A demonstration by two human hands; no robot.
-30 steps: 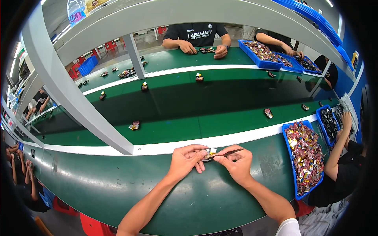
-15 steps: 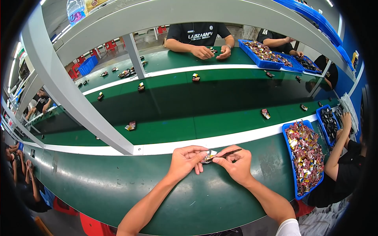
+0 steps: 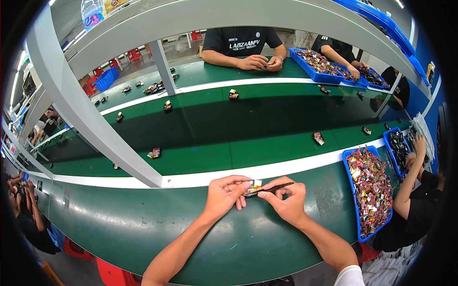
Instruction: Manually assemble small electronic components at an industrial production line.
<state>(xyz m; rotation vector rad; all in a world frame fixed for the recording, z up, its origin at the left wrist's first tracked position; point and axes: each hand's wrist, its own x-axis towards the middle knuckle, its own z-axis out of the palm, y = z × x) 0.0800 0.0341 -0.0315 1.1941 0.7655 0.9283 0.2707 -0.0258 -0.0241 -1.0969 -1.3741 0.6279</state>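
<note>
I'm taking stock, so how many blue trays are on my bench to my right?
2: a large tray heaped with multicoloured pieces, and a smaller tray just beyond it, holding black pieces. Others could be hidden behind the co-worker's arm.

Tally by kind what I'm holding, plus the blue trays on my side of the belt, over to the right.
Small multicoloured piece, in the left hand: 1
Dark tweezer-like tool, in the right hand: 1
Blue trays, one with reddish pieces, one with black pieces: 2
Total: 4
</note>
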